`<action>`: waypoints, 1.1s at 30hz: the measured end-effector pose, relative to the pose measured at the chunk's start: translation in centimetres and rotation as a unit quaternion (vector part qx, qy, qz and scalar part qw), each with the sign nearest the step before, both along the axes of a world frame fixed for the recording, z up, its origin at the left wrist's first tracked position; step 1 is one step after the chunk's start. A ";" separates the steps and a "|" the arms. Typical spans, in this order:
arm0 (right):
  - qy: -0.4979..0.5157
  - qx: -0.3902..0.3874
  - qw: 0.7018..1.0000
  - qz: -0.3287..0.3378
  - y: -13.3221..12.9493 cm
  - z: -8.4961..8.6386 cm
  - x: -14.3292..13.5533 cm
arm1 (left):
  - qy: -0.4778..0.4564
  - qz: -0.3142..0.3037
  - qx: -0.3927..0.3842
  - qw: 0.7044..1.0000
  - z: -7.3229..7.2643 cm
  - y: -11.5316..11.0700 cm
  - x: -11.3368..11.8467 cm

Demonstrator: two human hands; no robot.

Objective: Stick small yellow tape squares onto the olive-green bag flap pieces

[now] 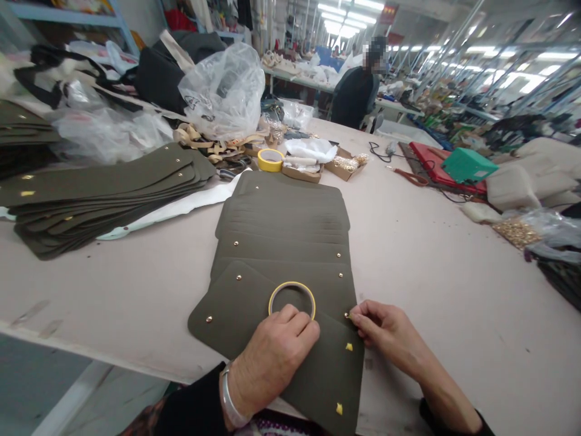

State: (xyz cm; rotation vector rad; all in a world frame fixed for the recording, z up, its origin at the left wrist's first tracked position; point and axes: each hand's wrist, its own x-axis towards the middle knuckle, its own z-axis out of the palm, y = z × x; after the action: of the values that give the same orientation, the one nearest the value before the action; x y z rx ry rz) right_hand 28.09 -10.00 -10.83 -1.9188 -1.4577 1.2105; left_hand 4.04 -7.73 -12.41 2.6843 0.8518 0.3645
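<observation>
The left hand (281,351) is resting palm down over the olive panel (327,363), its wrist, wearing a silver bracelet (231,399), angling up from the lower left. Its fingers are curling close together and gripping the near side of a thin yellow tape ring (292,284), which is standing out just beyond the knuckles. The right hand (390,333) is leaning in from the opposite side, forearm slanting toward the lower right, with thumb and forefinger pressing together at a gold stud (346,315) by the panels' edge; whether they are pinching a scrap of tape is too small to tell. Two yellow tape pieces (349,346) are sticking to the panel nearer the body than the right fingertips. Beyond the left fingers, a stack of overlapping panels (290,212) is spreading away across the table (436,260).
</observation>
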 end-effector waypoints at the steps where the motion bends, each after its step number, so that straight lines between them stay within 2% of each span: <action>1: -0.040 0.017 0.999 0.021 0.0 0.2 -0.1 | 0.000 0.001 -0.003 1.000 0.0 0.1 0.1; 5: -0.143 0.080 0.982 0.090 -0.1 0.5 -0.6 | -0.009 0.007 -0.007 1.000 -0.3 0.2 0.1; 8: -0.182 0.124 0.970 0.105 -0.1 0.2 -1.0 | -0.020 0.009 -0.006 1.000 -0.4 0.0 0.0; 12: -0.246 0.154 0.951 0.109 0.2 -0.2 -1.6 | -0.022 0.015 -0.005 1.000 -0.2 -0.1 0.0; 17: -0.235 0.106 0.964 0.061 0.3 0.4 -0.8 | -0.014 0.028 -0.003 0.999 0.1 0.1 0.1; 19: -0.225 0.150 0.961 0.059 -0.1 0.8 -0.2 | -0.011 0.030 -0.002 0.999 0.1 0.1 0.1; 21: -0.238 0.225 0.937 0.124 -0.5 1.0 0.2 | -0.009 0.031 -0.001 0.999 0.1 0.0 0.1; 23: -0.265 0.275 0.896 0.223 -0.8 1.0 0.3 | -0.008 0.035 -0.004 0.999 0.1 0.0 0.0; 24: -0.279 0.284 0.878 0.267 -0.8 0.9 0.2 | -0.007 0.037 -0.005 0.999 0.1 0.0 0.0; 26: -0.305 0.281 0.856 0.307 -0.6 0.6 -0.1 | -0.002 0.039 -0.006 0.999 0.2 -0.1 0.0; 28: -0.321 0.256 0.862 0.297 -0.2 0.4 -0.5 | 0.003 0.041 -0.006 0.999 0.3 -0.1 -0.1; 33: -0.317 0.135 0.922 0.176 0.7 0.3 -1.6 | 0.006 0.081 0.011 0.997 0.3 0.3 -0.8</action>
State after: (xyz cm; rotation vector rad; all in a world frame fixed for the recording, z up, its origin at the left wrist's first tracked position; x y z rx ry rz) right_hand 26.48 -9.35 -10.48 -1.9949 -2.2409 0.4594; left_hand 3.26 -7.39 -12.10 2.6483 1.0784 0.3956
